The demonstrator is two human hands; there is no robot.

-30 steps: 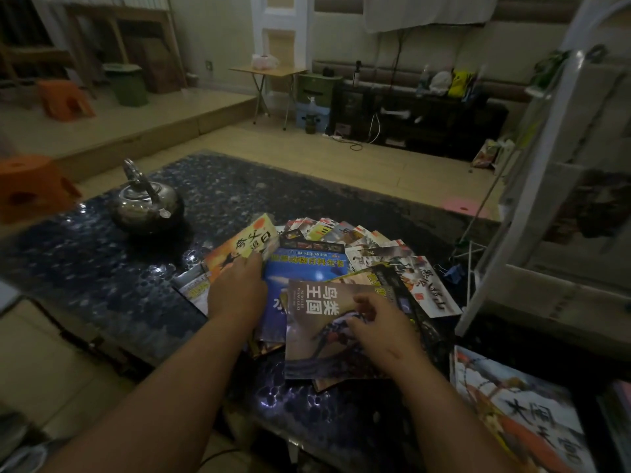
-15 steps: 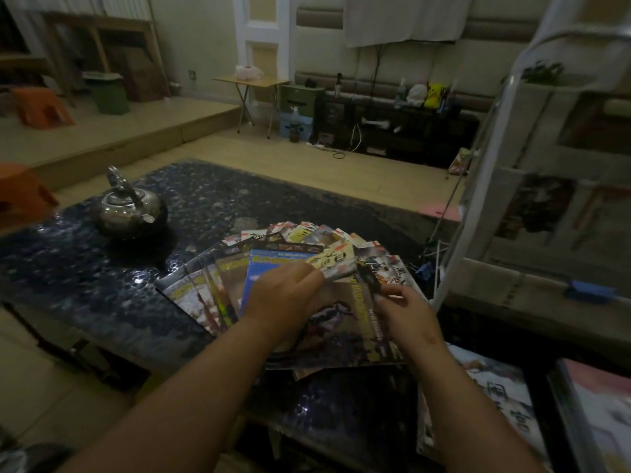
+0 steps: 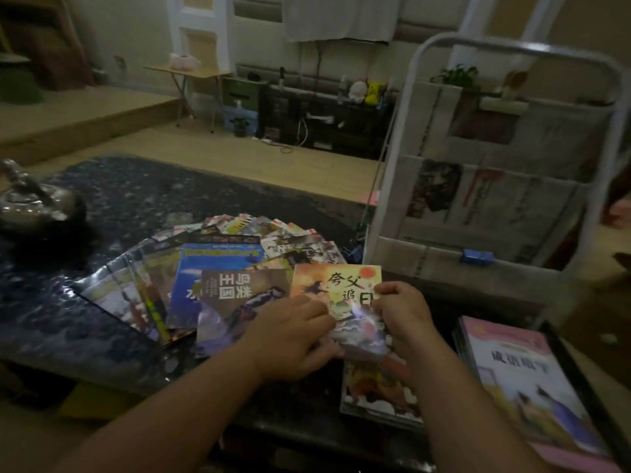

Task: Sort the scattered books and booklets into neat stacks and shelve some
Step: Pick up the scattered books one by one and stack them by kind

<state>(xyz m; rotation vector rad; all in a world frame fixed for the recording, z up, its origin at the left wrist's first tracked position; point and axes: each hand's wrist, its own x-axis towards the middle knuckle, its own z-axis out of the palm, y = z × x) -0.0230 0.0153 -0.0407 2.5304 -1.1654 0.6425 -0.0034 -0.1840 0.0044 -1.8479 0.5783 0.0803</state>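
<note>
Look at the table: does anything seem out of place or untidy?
Yes: the glossy picture booklets lie fanned out, overlapping at different angles on the dark speckled table, unlike the neater pink-covered stack to the right.

Both bare forearms are extended forward and converge. The left hand (image 3: 293,332) is held palm down, fingers curled onto the left edge of a booklet (image 3: 355,295). The right hand (image 3: 404,312) is held knuckles up, the booklet's right edge taken in a pinch grip. Both are positioned near the counter's (image 3: 51,319) near right corner.
</note>
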